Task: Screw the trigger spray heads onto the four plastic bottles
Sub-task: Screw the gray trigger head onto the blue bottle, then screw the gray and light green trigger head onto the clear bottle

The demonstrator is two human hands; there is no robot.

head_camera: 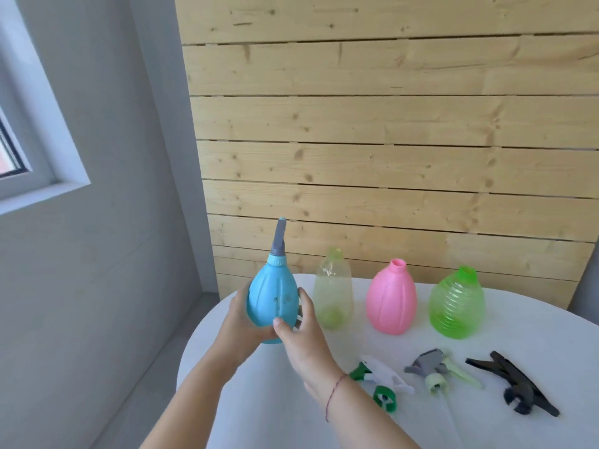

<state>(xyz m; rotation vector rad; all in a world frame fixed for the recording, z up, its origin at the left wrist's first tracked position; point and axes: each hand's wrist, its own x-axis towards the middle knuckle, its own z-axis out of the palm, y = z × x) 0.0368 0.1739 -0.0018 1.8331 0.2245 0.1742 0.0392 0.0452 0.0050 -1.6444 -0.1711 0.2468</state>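
Note:
A blue bottle (pixel 270 294) with a grey trigger spray head (pixel 278 239) on its neck is held upright over the table's left edge. My left hand (pixel 236 322) wraps its left side and my right hand (pixel 303 332) grips its right side. Three open bottles stand in a row behind: a pale yellow clear one (pixel 333 291), a pink one (pixel 391 298) and a ribbed green one (pixel 457 304). Three loose spray heads lie in front: white and green (pixel 377 382), grey and pale green (pixel 437 371), and black (pixel 513 382).
The round table (pixel 486 426) has a white cloth and its left edge curves near my arms. A wooden plank wall (pixel 389 140) rises right behind the bottles. A grey wall with a window (pixel 19 131) is at the left.

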